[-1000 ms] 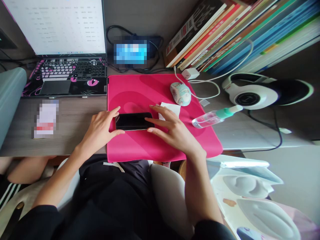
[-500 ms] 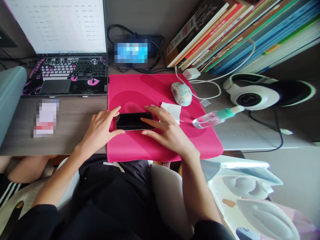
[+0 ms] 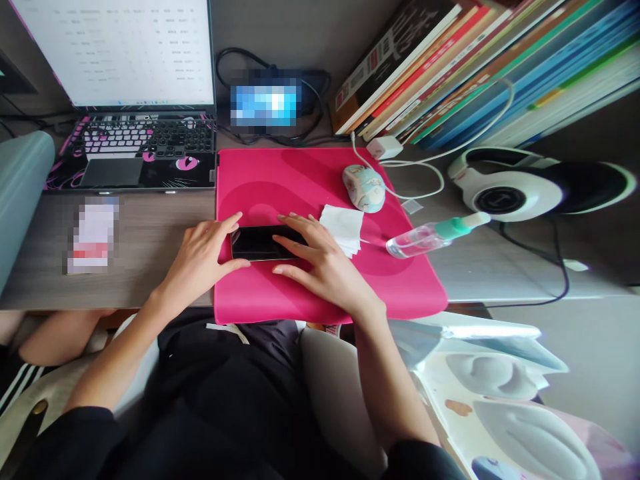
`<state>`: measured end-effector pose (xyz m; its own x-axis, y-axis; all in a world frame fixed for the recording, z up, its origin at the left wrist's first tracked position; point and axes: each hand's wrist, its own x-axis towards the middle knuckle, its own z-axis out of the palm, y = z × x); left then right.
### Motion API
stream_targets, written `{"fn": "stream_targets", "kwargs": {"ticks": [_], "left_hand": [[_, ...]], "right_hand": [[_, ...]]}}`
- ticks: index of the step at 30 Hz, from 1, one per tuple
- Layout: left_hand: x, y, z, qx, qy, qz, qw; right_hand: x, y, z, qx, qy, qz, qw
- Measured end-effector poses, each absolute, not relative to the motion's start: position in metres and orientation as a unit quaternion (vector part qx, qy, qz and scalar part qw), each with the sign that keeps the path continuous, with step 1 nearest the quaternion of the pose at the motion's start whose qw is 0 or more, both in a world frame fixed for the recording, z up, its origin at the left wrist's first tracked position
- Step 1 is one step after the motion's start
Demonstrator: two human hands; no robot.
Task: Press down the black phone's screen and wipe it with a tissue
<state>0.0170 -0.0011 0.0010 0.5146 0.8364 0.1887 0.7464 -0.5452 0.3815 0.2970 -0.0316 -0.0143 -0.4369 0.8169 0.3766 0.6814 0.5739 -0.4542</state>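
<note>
A black smartphone (image 3: 255, 244) lies flat with its screen dark, on a pink desk mat (image 3: 260, 293). My left hand (image 3: 200, 252) holds its left end, thumb along the near edge and index finger by the far edge. Fingers spread, my right hand (image 3: 327, 263) is over the phone's right part and hides that end. Its thumb rests by the near edge; whether the fingertips press on the screen I cannot tell. Just right of this hand is a white folded tissue or cloth (image 3: 345, 225). Farther right, a clear bottle with a green collar (image 3: 417, 241) lies on the mat.
A patterned mouse (image 3: 364, 188) sits at the mat's back right, near a white charger (image 3: 384, 147) and cable. White headphones (image 3: 520, 187) lie to the right, below a row of books (image 3: 430, 73). An open laptop (image 3: 135, 150) stands back left. A blurred rectangular thing (image 3: 94, 233) lies left.
My right hand has slid slightly left over the smartphone, covering more of its right end and exposing more of the white tissue. My left hand and the phone stay in place.
</note>
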Motion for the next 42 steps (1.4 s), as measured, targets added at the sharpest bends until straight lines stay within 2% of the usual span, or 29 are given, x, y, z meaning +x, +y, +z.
{"fn": "stream_targets", "kwargs": {"ticks": [42], "left_hand": [[0.016,0.000,-0.001,0.866,0.457,0.168,0.113]], "right_hand": [[0.233,-0.037,-0.015,-0.403,-0.883,0.075,0.227]]}}
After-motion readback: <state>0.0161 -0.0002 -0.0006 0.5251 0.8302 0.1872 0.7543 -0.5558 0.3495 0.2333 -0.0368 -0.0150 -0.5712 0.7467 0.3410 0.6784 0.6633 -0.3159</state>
